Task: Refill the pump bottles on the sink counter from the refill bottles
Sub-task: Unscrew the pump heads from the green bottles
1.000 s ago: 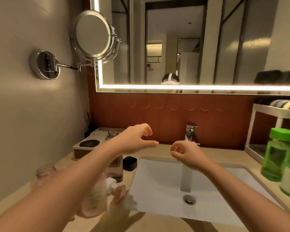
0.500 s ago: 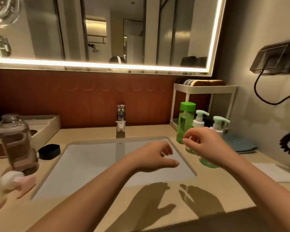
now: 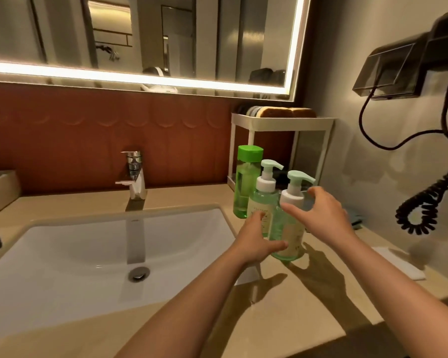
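Two pale green pump bottles stand on the counter right of the sink: a near one point(image 3: 289, 236) and one behind it point(image 3: 263, 202), both with white collars and mint pump heads. A tall green bottle with a bright green cap point(image 3: 245, 182) stands behind them. My left hand point(image 3: 256, 237) is at the near bottle's lower left side, fingers spread and touching it. My right hand point(image 3: 321, 215) hovers at its collar with fingers spread around the pump neck, not closed on it.
The white sink basin point(image 3: 62, 254) and chrome tap point(image 3: 135, 177) lie to the left. A white two-tier rack point(image 3: 282, 124) with rolled towels stands behind the bottles. A wall hair dryer with a coiled cord point(image 3: 419, 215) hangs right. A white cloth point(image 3: 401, 264) lies on the counter.
The view has swung from the counter's left end to its right end. Both hands moved right, from over the sink to the near green pump bottle.
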A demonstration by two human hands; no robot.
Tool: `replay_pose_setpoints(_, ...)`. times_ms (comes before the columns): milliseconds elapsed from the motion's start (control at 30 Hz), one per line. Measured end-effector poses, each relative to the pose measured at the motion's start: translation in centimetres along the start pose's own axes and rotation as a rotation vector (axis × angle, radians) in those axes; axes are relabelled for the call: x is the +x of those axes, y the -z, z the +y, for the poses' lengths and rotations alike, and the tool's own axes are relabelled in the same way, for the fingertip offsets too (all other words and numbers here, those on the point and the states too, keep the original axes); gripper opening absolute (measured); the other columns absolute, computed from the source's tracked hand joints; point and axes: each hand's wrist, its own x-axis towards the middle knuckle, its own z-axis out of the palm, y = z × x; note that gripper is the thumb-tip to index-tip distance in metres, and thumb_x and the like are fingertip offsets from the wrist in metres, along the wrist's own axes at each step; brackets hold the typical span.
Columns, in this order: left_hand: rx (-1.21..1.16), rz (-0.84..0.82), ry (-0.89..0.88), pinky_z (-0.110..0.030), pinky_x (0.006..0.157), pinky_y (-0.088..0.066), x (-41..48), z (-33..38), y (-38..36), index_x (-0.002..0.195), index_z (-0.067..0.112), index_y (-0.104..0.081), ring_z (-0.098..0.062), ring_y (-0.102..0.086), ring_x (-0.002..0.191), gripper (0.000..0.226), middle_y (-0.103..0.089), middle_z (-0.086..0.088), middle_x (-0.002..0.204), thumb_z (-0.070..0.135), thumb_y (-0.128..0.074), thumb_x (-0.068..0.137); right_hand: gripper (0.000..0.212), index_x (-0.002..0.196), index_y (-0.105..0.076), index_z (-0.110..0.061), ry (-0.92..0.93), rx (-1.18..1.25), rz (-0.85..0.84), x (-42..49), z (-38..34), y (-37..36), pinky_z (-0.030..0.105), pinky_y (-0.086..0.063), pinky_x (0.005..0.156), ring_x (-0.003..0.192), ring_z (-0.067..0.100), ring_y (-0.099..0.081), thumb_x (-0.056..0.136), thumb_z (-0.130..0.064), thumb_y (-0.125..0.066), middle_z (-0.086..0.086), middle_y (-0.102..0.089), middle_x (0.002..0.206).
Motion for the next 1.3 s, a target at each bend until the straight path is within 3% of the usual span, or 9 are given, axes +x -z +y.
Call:
replay_pose_setpoints(100,-0.037,0.03,-0.02,-0.037,0.101,-0.043,1.9,0.3,-1.6,0.136,0.018,-0.032,-0.019,-0.046,0.123,0.077,-0.046,0.0,0.134,0.019,-0.077,0.074,0.082,0.131,-0.047,-0.02,-0.019,0.005,-0.026,1.7,0.1,-0.6,0.042,-0.046,0.09,0.118,0.027,-0.051,0.068,-0.071,-0.061,0.003,-0.054,0.131)
replay_pose_setpoints(200,-0.089,0.09,-0.042,-0.031,0.096,-0.042,3.2,0.4,-3.0,0.133,0.019,-0.031,-0.017,-0.045,0.121,0.079,-0.046,0.001,0.13,0.018,-0.079,0.071,0.085,0.131,-0.05,-0.021,-0.044,-0.008,-0.048,2.7,0.0,-1.2,0.039,-0.045,0.083,0.116,0.03,-0.053,0.065,-0.075,-0.059,0.004,-0.057,0.128)
replay_pose_setpoints(333,-0.134,0.18,-0.048,-0.039,0.101,-0.043,3.9,0.4,-4.7,0.136,0.023,-0.026,-0.018,-0.047,0.122,0.089,-0.048,0.001,0.133,0.025,-0.083,0.067,0.078,0.128,-0.052,-0.018,-0.027,-0.067,-0.003,3.0,-0.3,-1.3,0.038,-0.044,0.083,0.11,0.026,-0.054,0.071,-0.07,-0.06,0.005,-0.058,0.124)
replay_pose_setpoints(433,-0.15,0.263,-0.052,-0.041,0.101,-0.044,4.0,0.4,-5.4,0.13,0.028,-0.032,-0.017,-0.049,0.121,0.081,-0.052,0.005,0.129,0.029,-0.083,0.066,0.065,0.118,-0.058,-0.018,0.0,-0.064,0.012,3.0,-0.4,-1.1,0.033,-0.047,0.074,0.088,0.018,-0.052,0.072,-0.065,-0.062,0.002,-0.061,0.104)
replay_pose_setpoints(533,-0.107,0.303,-0.055,-0.038,0.099,-0.046,3.8,0.0,-5.2,0.127,0.028,-0.039,-0.015,-0.051,0.117,0.077,-0.055,0.006,0.125,0.032,-0.083,0.065,0.059,0.111,-0.06,-0.018,0.034,-0.032,0.001,2.8,-0.2,-1.2,0.035,-0.052,0.073,0.086,0.018,-0.055,0.071,-0.062,-0.064,-0.003,-0.057,0.09)
replay_pose_setpoints(833,-0.065,0.262,-0.06,-0.039,0.096,-0.048,2.7,-0.8,-4.3,0.126,0.03,-0.042,-0.015,-0.052,0.114,0.073,-0.056,0.008,0.121,0.028,-0.082,0.065,0.034,0.09,-0.059,-0.019,0.171,0.076,-0.064,1.7,-0.4,-0.6,0.035,-0.052,0.071,0.082,0.02,-0.06,0.073,-0.048,-0.068,0.001,-0.064,0.085)
replay_pose_setpoints(1100,-0.108,0.229,-0.064,-0.037,0.097,-0.046,2.7,-0.8,-4.1,0.127,0.027,-0.041,-0.015,-0.05,0.115,0.072,-0.055,0.006,0.121,0.024,-0.081,0.066,0.038,0.097,-0.062,-0.017,0.211,0.193,-0.12,1.9,-0.2,-0.3,0.044,-0.054,0.082,0.088,0.021,-0.062,0.07,-0.04,-0.074,0.004,-0.066,0.093)
replay_pose_setpoints(1300,-0.166,0.131,-0.085,-0.034,0.094,-0.044,2.7,-1.5,-3.4,0.12,0.032,-0.042,-0.015,-0.05,0.116,0.066,-0.054,0.007,0.12,0.021,-0.081,0.067,0.035,0.101,-0.059,-0.022,0.249,0.371,-0.257,2.3,0.8,-0.4,0.029,-0.052,0.076,0.091,0.014,-0.06,0.072,-0.03,-0.076,-0.004,-0.063,0.097)
